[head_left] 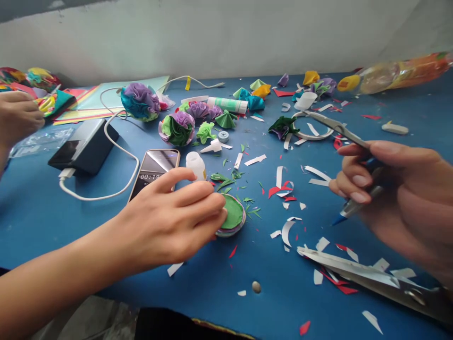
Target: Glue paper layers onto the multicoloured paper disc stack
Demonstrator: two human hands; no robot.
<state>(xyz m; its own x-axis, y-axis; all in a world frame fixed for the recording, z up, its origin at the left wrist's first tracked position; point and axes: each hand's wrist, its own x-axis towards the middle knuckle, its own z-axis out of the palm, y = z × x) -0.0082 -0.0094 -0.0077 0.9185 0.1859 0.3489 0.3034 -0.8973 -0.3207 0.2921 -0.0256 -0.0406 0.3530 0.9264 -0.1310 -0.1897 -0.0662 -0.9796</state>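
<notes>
My left hand [180, 217] reaches in from the left, its fingers closed at the left rim of a small round piece with a green paper top [234, 212]. The fingers hide part of that piece. My right hand [392, 198] is raised at the right, closed around metal tweezers [336, 126] that point left. A pen with a blue tip [350, 208] is also tucked in this hand, pointing down. Beyond the tweezers' tip lies a white ring [320, 137] with a dark green paper flower [283, 127]. Large scissors [354, 271] lie below my right hand.
A phone [159, 163], a white bottle [196, 164] and a power bank [85, 146] with a white cable stand behind my left hand. Paper balls [177, 128], a glue stick [227, 105], paper scraps and a plastic bottle [392, 75] lie farther back. Another person's hand [19, 115] is at left.
</notes>
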